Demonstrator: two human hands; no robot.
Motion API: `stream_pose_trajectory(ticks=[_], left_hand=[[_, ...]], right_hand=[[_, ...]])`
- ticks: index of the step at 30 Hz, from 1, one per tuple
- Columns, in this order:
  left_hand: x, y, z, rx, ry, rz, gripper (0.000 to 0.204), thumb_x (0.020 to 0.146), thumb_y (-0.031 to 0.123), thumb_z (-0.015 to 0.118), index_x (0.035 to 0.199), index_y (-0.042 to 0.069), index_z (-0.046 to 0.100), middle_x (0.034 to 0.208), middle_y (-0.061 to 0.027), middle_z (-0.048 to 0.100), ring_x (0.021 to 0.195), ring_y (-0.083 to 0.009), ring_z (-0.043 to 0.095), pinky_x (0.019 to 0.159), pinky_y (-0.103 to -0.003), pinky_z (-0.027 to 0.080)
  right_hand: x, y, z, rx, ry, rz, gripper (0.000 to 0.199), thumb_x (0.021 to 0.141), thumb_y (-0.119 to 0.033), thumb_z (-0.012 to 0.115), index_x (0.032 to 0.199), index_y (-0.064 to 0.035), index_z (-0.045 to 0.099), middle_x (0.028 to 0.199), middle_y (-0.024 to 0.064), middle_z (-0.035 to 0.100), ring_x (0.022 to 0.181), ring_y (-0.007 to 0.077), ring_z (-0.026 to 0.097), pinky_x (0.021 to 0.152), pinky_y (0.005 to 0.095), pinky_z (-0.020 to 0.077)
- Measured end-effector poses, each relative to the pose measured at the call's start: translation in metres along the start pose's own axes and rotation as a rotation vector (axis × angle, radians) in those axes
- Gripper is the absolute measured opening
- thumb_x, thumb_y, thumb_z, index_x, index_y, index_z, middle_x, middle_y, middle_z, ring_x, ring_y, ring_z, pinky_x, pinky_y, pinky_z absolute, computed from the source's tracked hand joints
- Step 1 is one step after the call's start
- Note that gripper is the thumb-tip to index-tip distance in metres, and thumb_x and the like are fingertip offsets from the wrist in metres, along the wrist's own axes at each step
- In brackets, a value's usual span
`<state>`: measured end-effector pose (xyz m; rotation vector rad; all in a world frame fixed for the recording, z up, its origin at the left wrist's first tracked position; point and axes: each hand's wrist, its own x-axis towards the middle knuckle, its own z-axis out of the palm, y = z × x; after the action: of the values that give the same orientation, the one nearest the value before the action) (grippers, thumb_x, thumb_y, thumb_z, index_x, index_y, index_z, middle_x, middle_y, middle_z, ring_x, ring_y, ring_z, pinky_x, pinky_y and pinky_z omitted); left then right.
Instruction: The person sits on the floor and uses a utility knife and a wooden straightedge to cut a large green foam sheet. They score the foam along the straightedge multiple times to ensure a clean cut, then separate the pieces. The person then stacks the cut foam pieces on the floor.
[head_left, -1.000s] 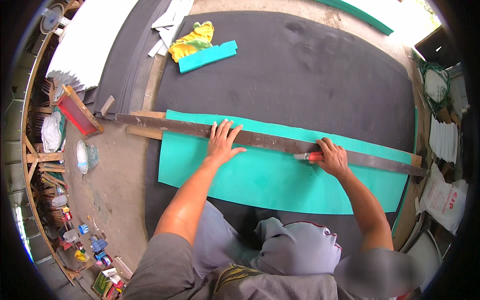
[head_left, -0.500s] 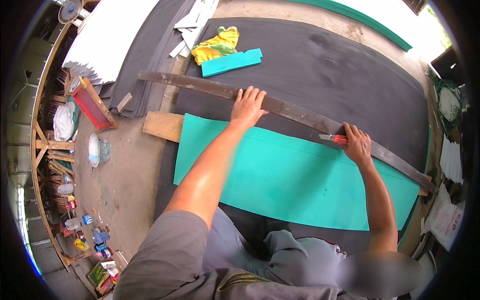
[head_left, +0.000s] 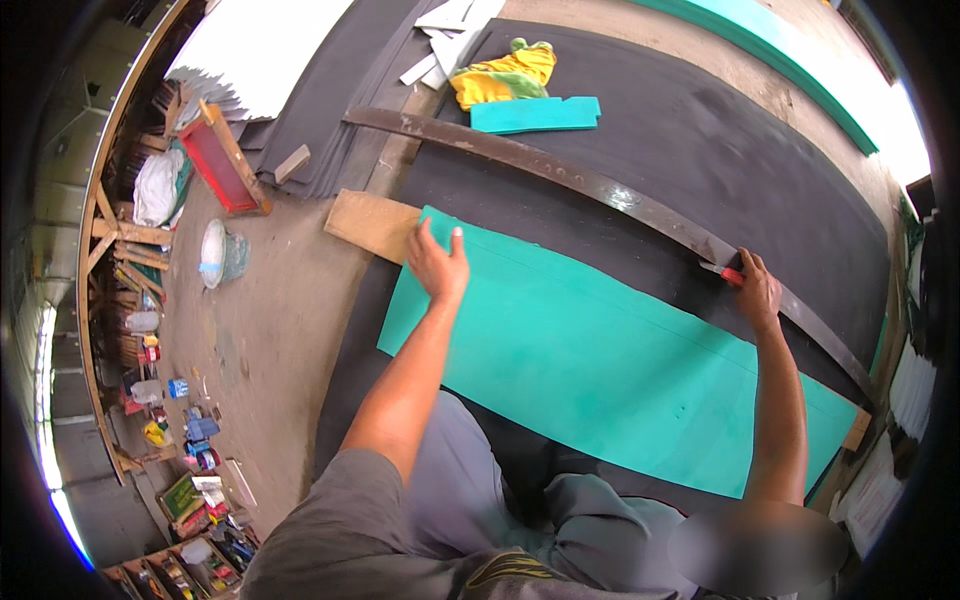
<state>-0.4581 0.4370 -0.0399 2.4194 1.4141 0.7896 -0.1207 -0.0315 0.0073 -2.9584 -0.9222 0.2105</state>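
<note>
One broad teal sheet (head_left: pixel 590 370) lies just in front of the person's gray trousers (head_left: pixel 450 460), slanting down toward the right, with a faint line along its far edge. Near the right end of that edge, the right hand (head_left: pixel 762 292) has its fingers curled together around a red utility knife (head_left: pixel 733 276), its blade pointing left; the fingertips also meet a long dark metal straightedge (head_left: pixel 560 172), and the sheet lies on the near side of them. At the sheet's far left corner is the left hand (head_left: pixel 440 270), fingers parted and thumb held away, nothing gripped; the corner lies right at its fingertips, though whether they touch it I cannot tell. Just beside them, a wooden board (head_left: pixel 370 227) sticks out past the sheet's left end. Beyond the sheet, the straightedge slants across a wide black sheet (head_left: pixel 690 160), its left end well apart from the teal, its right end close to the sheet's right end; whether it lies flat is unclear. Farther off are a notched teal strip (head_left: pixel 535 115) and, just behind it, a crumpled yellow-and-green cloth (head_left: pixel 510 75).
</note>
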Motion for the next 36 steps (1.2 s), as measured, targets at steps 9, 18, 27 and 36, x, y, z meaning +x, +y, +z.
stream_pose_trajectory(ticks=[9, 18, 27, 36], left_hand=[[0.026, -0.057, -0.022, 0.133, -0.296, -0.157, 0.062, 0.099, 0.055, 0.064, 0.138, 0.007, 0.062, 0.134, -0.0228, 0.063, 0.128, -0.0447, 0.055, 0.108, -0.055, 0.045], [0.012, -0.057, -0.029, -0.199, -0.374, -0.26, 0.06, 0.1, 0.059, 0.061, 0.113, 0.0, 0.067, 0.108, -0.0261, 0.071, 0.104, -0.0437, 0.068, 0.09, -0.052, 0.053], [0.006, -0.059, -0.04, -0.282, -0.375, -0.283, 0.065, 0.1, 0.064, 0.06, 0.096, -0.001, 0.069, 0.092, -0.0229, 0.073, 0.089, -0.0405, 0.071, 0.08, -0.048, 0.053], [0.019, 0.011, -0.118, -0.405, -0.268, -0.216, 0.064, 0.097, 0.065, 0.062, 0.097, 0.002, 0.072, 0.092, -0.0199, 0.075, 0.088, -0.0396, 0.072, 0.077, -0.048, 0.053]], right_hand=[[-0.006, -0.007, -0.004, -0.101, 0.023, -0.037, 0.065, 0.078, -0.012, 0.082, 0.139, -0.0138, 0.059, 0.124, 0.0082, 0.071, 0.114, 0.0344, 0.069, 0.096, 0.0477, 0.0543], [-0.044, 0.053, 0.015, -0.18, -0.074, 0.045, 0.06, 0.078, -0.014, 0.083, 0.135, -0.0159, 0.063, 0.126, 0.0079, 0.072, 0.115, 0.0333, 0.07, 0.094, 0.0473, 0.0549], [-0.044, 0.031, -0.016, -0.081, -0.119, -0.05, 0.05, 0.086, -0.031, 0.081, 0.131, -0.015, 0.068, 0.117, 0.011, 0.075, 0.108, 0.0352, 0.071, 0.09, 0.0467, 0.0563], [-0.014, -0.144, -0.127, 0.169, -0.13, -0.233, 0.033, 0.098, -0.04, 0.066, 0.109, -0.0085, 0.068, 0.094, 0.0202, 0.075, 0.093, 0.0422, 0.073, 0.078, 0.0533, 0.0548]])
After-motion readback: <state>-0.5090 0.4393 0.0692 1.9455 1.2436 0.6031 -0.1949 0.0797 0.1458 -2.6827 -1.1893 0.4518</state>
